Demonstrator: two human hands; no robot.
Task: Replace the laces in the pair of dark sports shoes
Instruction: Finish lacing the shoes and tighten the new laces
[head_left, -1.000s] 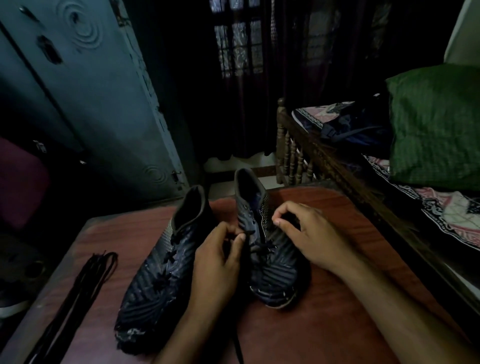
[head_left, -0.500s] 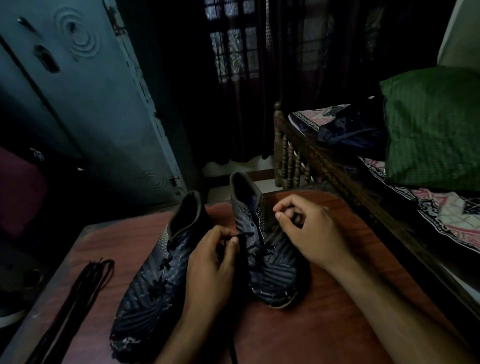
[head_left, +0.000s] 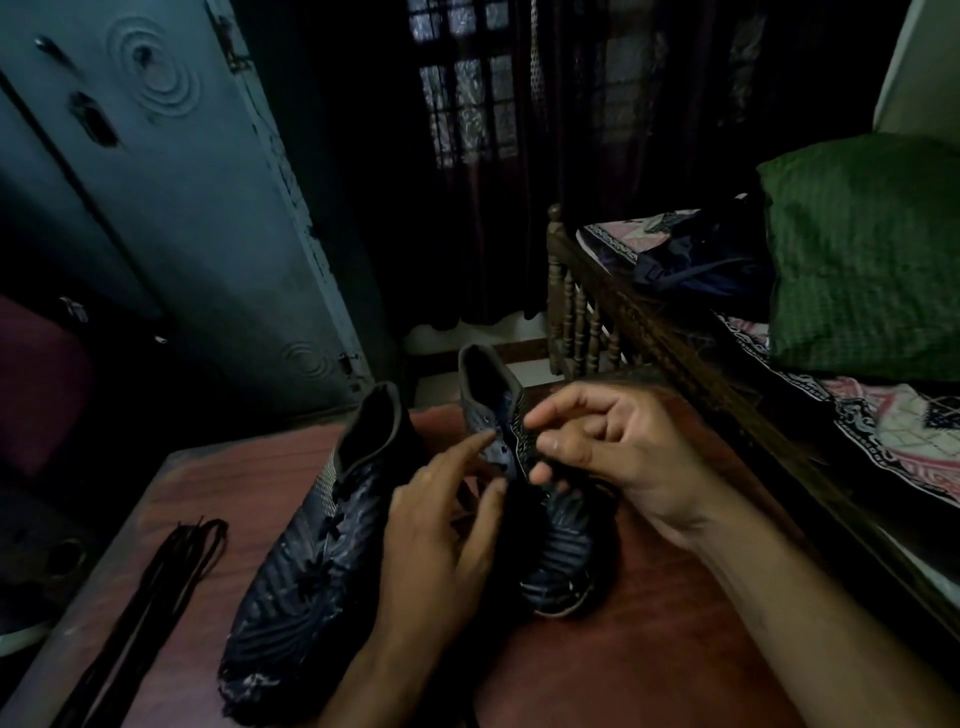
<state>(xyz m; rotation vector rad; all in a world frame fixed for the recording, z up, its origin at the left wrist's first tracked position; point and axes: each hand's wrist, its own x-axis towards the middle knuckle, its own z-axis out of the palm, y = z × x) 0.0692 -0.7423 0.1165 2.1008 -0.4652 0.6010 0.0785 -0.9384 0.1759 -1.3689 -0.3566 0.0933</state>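
Early stage: both shoes sat mid-table, left shoe (head_left: 306, 545) fully laced. Left hand (head_left: 441, 525) fingers loose, right hand (head_left: 618, 457) pinching right shoe (head_left: 535, 499) old lace. New laces (head_left: 150, 597) untouched, left edge.

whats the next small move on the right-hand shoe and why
Probably draw the old lace out of the next eyelet down. The right hand pinches it at the tongue of the right-hand shoe, whose top eyelets look already bare, and the left hand points a finger there. The spare laces lie untouched on the table.
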